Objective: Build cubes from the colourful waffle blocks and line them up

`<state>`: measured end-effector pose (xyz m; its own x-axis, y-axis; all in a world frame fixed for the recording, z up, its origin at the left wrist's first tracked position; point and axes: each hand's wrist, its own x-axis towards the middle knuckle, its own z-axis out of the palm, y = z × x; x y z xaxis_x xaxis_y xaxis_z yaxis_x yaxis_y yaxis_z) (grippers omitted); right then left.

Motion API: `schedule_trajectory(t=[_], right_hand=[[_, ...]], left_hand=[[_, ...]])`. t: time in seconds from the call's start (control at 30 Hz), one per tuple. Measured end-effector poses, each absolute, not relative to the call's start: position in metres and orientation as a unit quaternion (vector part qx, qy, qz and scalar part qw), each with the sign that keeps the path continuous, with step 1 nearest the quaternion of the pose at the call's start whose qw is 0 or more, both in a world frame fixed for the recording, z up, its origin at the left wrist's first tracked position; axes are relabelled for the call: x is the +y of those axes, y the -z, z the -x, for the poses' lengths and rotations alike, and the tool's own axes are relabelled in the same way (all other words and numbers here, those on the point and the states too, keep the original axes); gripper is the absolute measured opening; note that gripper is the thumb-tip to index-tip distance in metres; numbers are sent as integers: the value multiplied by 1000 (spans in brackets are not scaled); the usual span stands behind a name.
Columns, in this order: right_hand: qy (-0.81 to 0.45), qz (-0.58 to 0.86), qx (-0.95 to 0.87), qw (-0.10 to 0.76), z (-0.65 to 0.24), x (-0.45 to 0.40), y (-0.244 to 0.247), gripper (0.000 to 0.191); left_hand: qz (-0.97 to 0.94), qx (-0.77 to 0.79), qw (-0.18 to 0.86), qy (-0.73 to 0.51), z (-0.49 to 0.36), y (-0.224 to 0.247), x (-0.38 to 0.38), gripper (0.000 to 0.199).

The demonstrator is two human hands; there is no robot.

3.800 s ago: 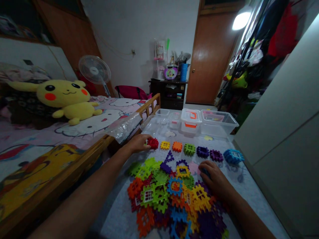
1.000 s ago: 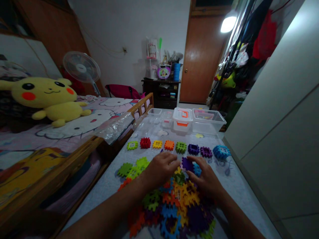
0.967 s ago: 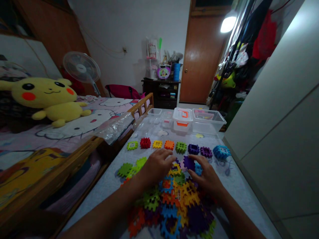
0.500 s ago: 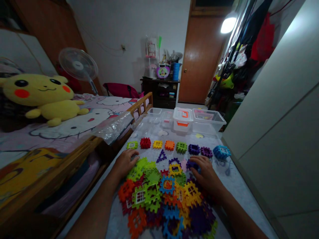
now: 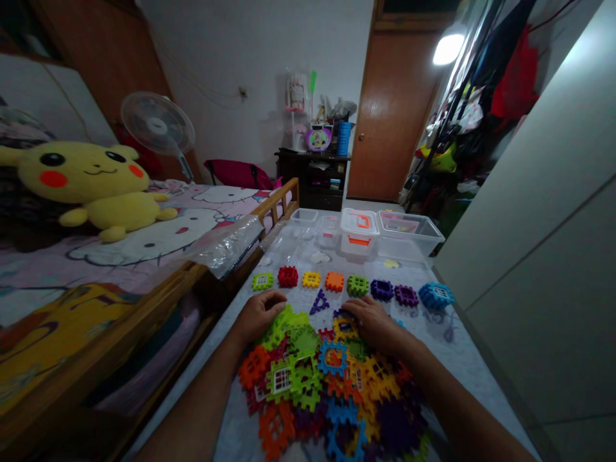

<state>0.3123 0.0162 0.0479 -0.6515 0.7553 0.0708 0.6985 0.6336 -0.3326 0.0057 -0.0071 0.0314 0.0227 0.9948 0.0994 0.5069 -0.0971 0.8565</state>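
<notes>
My left hand [image 5: 262, 314] rests at the upper left of a pile of interlocking plastic building tiles, its fingers loosely bent and apart from the thumb. It is beside the lime green tiles [image 5: 283, 327] and holds nothing visible. My right hand [image 5: 373, 321] reaches over the upper right of the pile, fingers stretched over a purple tile, mostly hidden, behind a yellow square tile [image 5: 345, 328]. Its thumb is hidden. A purple triangle tile [image 5: 319, 302] lies between my hands. The pile also has a blue frame tile [image 5: 332, 357] and an orange tile [image 5: 276, 428].
Beyond my hands stands a row of assembled tile blocks, including a red block [image 5: 287, 276] and a blue block [image 5: 436, 295]. Farther back are a lidded clear box [image 5: 359, 232] and an open clear bin [image 5: 409, 232]. A wooden bed rail [image 5: 158, 301] borders the left side.
My right hand has moved left from a dark purple tile toward the purple tile behind the yellow one. My left hand stays beside the lime green tiles. The whole view has shifted slightly.
</notes>
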Motion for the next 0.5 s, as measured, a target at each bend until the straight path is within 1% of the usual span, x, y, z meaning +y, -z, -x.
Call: schedule_trajectory(t=[0.13,0.27,0.4,0.5], right_hand=[[-135,426,-889,102,-316,11,-53,57],[-136,425,-881,155,-325,7,-54,61],[-169,436,-856,221,-340,7,-64,53],[-221,451,-830,244,-355,10,-74,44]], left_hand=[[-611,593,328,-408,-2,-29,-4,27],[-600,597,314,-430,4,-25,0,27],[-600,601,315,-424,5,-24,0,27],[-602,606,317,-413,3,-26,-1,28]])
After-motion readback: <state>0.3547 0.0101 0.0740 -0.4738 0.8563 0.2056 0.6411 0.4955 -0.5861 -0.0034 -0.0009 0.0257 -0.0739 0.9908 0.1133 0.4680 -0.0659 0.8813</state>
